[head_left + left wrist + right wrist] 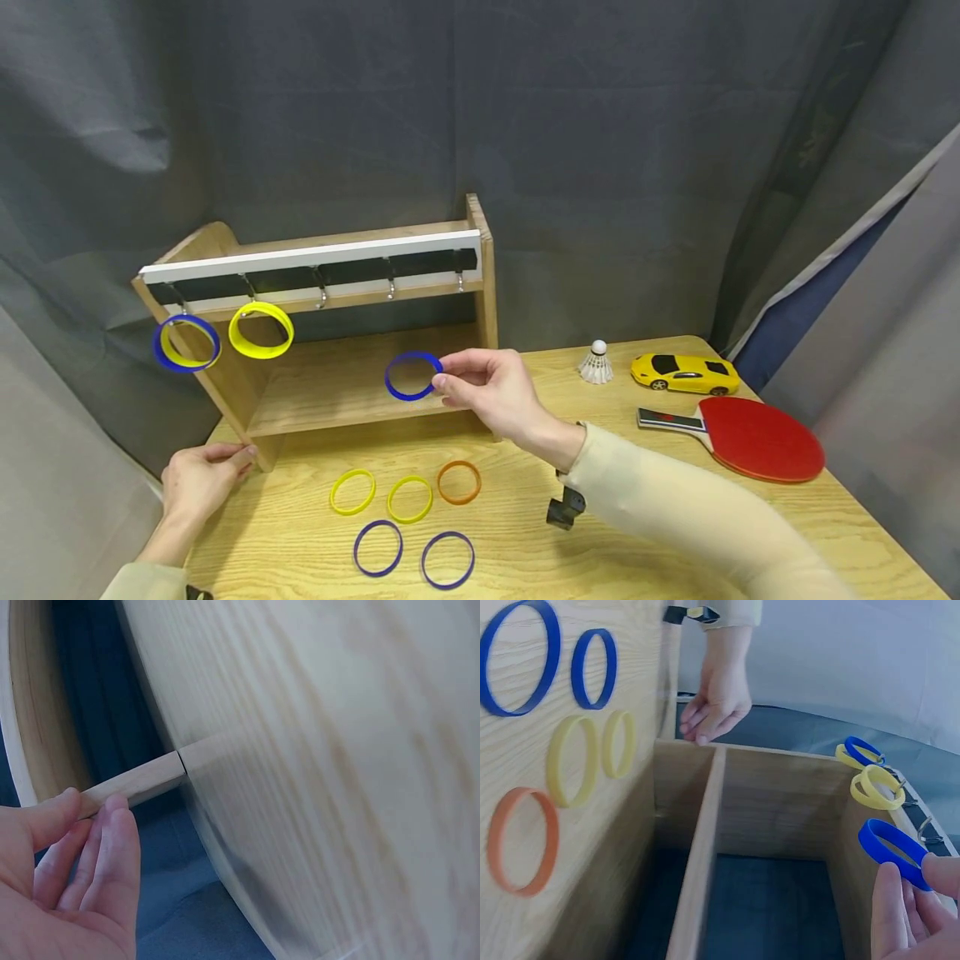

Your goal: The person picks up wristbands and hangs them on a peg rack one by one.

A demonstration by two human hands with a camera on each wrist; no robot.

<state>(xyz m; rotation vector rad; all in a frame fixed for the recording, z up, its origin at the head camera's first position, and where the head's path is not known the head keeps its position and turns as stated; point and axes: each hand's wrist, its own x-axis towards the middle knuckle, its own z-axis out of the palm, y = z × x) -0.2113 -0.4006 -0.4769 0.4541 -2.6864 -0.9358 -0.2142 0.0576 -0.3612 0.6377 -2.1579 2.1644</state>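
Observation:
My right hand (498, 392) pinches a blue silicone wristband (387, 385) between thumb and fingers, holding it in the air before the wooden shelf (360, 342). In the right wrist view, the same blue wristband (891, 838) is below the hook rail. My left hand (201, 483) grips the lower front edge of the shelf's left side panel (142, 778) between thumb and fingers. A blue and a yellow wristband (187, 364) hang on the leftmost hook. On the second hook hang yellow wristbands (242, 343). The three other hooks (391, 289) hold nothing.
On the table lie two yellow wristbands (408, 518), an orange wristband (459, 502) and two blue wristbands (447, 587). Farther right are a shuttlecock (597, 367), a yellow toy car (682, 375) and a red table tennis bat (765, 442). Grey curtains (600, 167) hang behind.

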